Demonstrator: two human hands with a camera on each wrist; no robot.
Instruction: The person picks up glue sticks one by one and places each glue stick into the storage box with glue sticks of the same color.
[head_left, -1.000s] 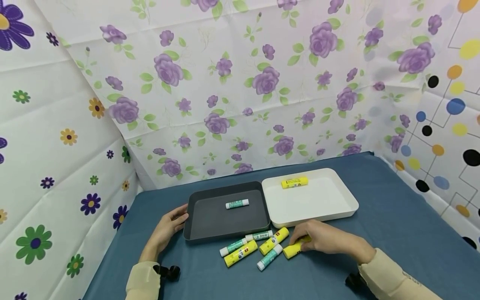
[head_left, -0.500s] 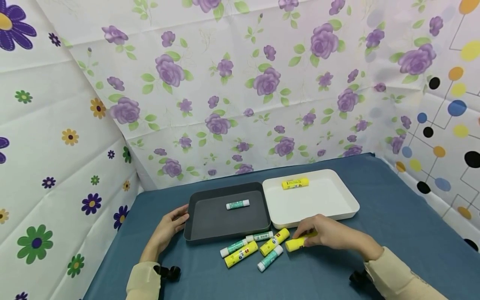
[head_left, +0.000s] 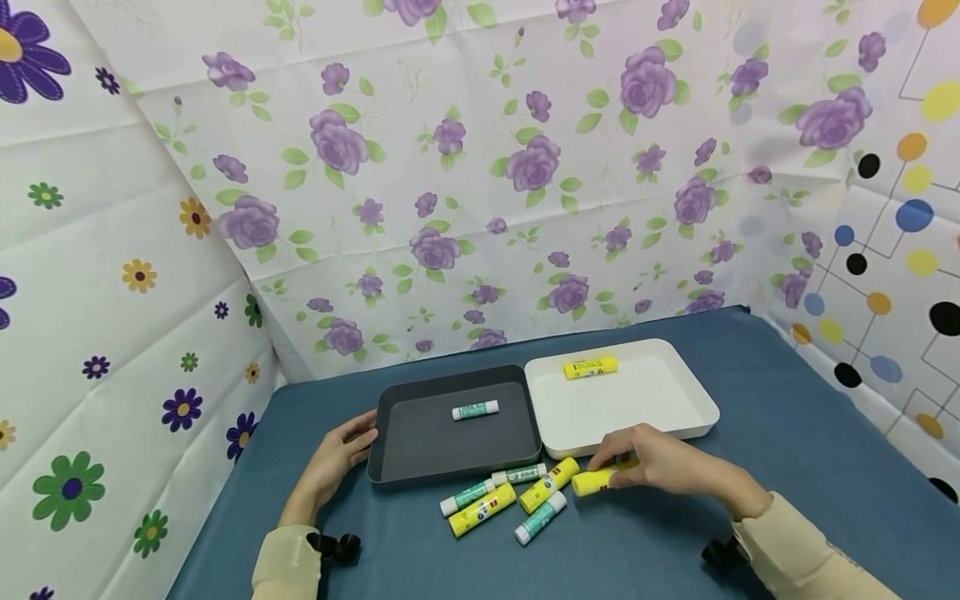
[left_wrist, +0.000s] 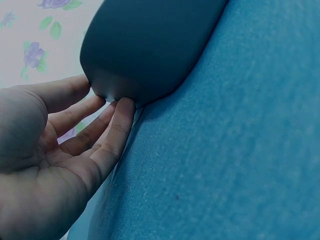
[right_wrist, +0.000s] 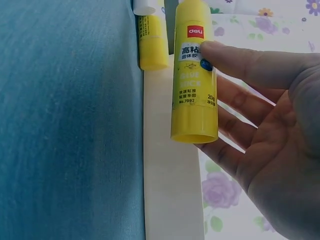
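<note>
My right hand (head_left: 663, 462) pinches a yellow glue stick (right_wrist: 195, 75) between thumb and fingers, just in front of the white tray (head_left: 667, 400). In the right wrist view the label faces the camera. My left hand (head_left: 333, 458) touches the left side of the dark grey tray (head_left: 412, 446) with its fingertips; in the left wrist view its fingers (left_wrist: 117, 125) are fairly straight against the tray wall. A green-and-white glue stick (head_left: 476, 409) lies in the grey tray, and a yellow glue stick (head_left: 590, 367) lies in the white one.
In front of the trays, on the blue cloth (head_left: 405, 550), lie several loose glue sticks: a yellow one (head_left: 482, 509), another yellow one (head_left: 549, 484), and green-and-white ones, including a near one (head_left: 540, 517). The trays stand side by side. Patterned fabric (head_left: 450, 167) hangs behind.
My right hand has lifted the yellow glue stick slightly and moved it a little right and toward the white tray. My left hand and both trays keep their places.
</note>
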